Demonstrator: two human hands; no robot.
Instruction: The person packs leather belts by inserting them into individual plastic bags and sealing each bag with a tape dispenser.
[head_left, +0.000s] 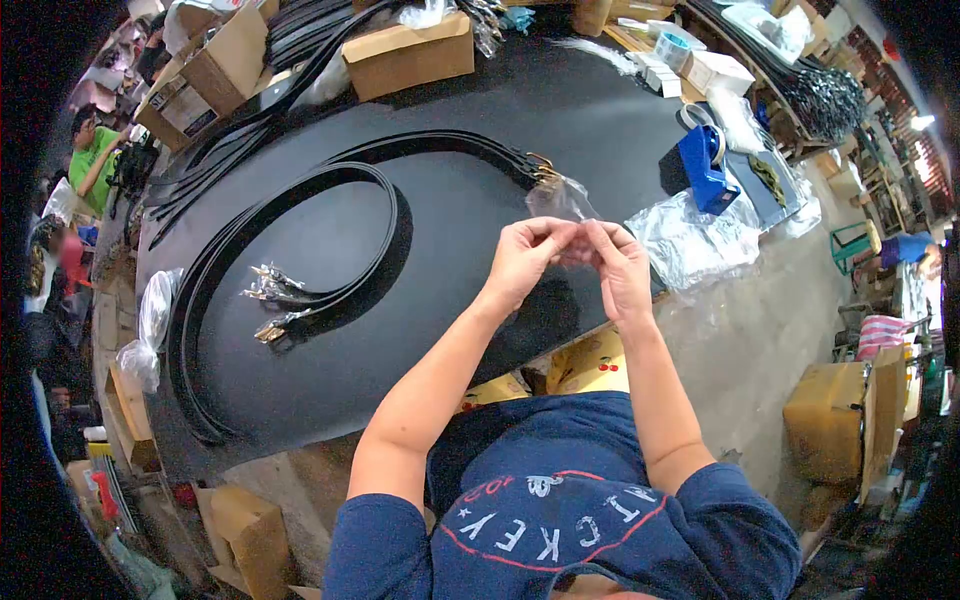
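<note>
My left hand [526,258] and my right hand [621,264] meet above the table's near right part. The fingertips of both pinch a small clear plastic bag [566,199], part of which spreads out beyond them. Just past the bag lie the buckle ends [541,168] of several black belts [392,205], which curve in a big loop to the left. Silvery-wrapped belt buckles [274,286] rest inside that loop. To the right of my right hand is a stack of clear plastic bags [697,243], close to it but apart.
A blue tape dispenser [707,170] stands at the right end of the black table [470,260]. Cardboard boxes [409,58] and more black straps [215,165] line the far side. A plastic bundle [153,325] hangs at the left edge. Another person in green [93,160] is far left.
</note>
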